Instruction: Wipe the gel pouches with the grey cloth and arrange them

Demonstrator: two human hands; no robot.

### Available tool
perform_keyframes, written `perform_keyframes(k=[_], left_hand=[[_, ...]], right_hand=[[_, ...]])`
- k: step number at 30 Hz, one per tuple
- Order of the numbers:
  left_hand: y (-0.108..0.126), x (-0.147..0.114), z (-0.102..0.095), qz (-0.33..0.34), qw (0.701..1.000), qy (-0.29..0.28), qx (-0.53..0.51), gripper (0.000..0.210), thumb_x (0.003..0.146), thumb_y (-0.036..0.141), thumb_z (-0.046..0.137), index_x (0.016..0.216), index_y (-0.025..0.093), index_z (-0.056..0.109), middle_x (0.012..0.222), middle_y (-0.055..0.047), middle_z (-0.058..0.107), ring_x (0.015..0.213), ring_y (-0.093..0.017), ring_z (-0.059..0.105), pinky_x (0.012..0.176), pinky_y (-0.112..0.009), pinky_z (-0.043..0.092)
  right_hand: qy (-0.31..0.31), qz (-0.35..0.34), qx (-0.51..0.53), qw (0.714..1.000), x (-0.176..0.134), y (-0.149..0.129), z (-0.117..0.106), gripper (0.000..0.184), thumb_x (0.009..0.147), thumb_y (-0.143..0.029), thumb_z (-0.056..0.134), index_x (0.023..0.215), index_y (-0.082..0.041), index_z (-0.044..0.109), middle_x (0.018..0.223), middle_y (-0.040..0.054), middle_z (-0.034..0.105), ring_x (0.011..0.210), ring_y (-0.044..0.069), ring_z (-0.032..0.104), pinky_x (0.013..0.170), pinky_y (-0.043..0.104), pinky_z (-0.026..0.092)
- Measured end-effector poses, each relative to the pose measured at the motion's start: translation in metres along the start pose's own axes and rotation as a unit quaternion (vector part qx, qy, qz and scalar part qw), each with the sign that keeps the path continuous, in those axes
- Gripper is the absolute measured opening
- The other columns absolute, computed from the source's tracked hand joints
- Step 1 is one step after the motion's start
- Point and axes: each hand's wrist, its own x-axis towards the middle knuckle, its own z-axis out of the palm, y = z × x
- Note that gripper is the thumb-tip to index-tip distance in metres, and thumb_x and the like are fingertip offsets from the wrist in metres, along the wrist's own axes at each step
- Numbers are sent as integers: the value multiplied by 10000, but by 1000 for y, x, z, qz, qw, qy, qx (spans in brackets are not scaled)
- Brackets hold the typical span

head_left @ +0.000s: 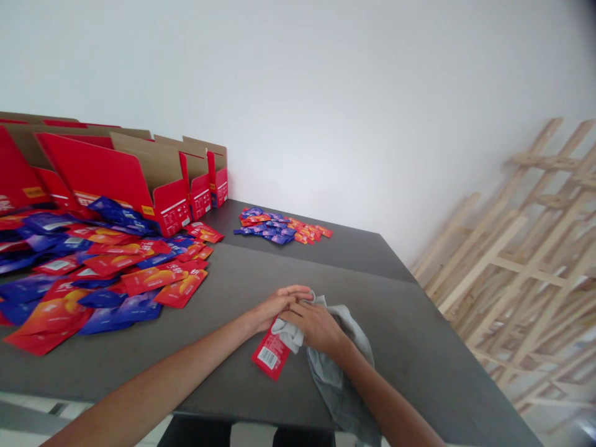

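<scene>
A red packet (270, 356) with a white barcode label lies on the table near its front edge, its upper part covered by a grey cloth (342, 372) and my hands. My left hand (283, 304) rests at the far end of the packet, its visible fingers stretched to the right and touching the cloth. Closed on the bunched cloth, my right hand (316, 324) presses it over the packet beside my left fingers. The rest of the cloth trails under my right forearm toward the table edge. My left thumb and the packet's top are hidden.
Red and blue packets (139, 279) are heaped on the left of the dark table (223, 366). Open red cartons (107, 164) stand behind them. A smaller packet pile (279, 226) lies at the back. Wooden slatted frames (526, 261) lean on the right.
</scene>
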Motion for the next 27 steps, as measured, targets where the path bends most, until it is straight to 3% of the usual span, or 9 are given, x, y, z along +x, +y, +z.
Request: perform_keyframes(k=[5,10,15,17,23,27], left_hand=[[-3,-1,-1,-6,1000,-8,4,403,608,-1,764,976,154,716,1050,-89,732,845,-166,690,744,-251,489],[-2,4,-1,71,996,58,21,185,666,34,741,801,145,679,843,-32,716,717,-103,631,679,-199,443],[3,10,-5,125,988,88,-35,250,594,-70,631,711,150,608,835,-23,702,875,-135,673,896,-253,490],[4,10,-6,134,986,84,-52,259,593,-76,622,707,154,592,819,-11,687,875,-137,676,971,-298,483],[3,8,-3,128,989,50,-61,284,533,-83,559,679,161,564,749,19,631,805,-112,648,914,-252,485],[3,9,-4,150,986,54,-41,280,522,-78,534,662,164,543,723,32,586,786,-106,621,901,-254,483]], right_hand=[[-14,-4,-18,1000,0,0,-2,290,949,-236,621,1239,-225,608,1165,50,661,1033,206,597,774,288,478],[-30,-51,-18,998,-1,-8,-7,262,973,-290,599,1230,-242,605,1074,26,675,980,195,603,715,287,454],[-45,-112,2,993,-1,-21,-11,287,975,-284,588,1262,-274,580,1120,18,677,985,181,605,725,276,437],[-42,-86,11,995,0,-20,-9,293,969,-276,594,1262,-269,580,1135,27,676,1000,191,607,749,282,448],[16,124,10,992,-1,1,-3,382,896,-158,623,1272,-214,582,1229,80,650,1046,234,618,813,319,488],[-10,75,24,997,-3,3,-4,361,911,-200,624,1271,-217,595,1200,75,662,1034,226,618,801,309,484]])
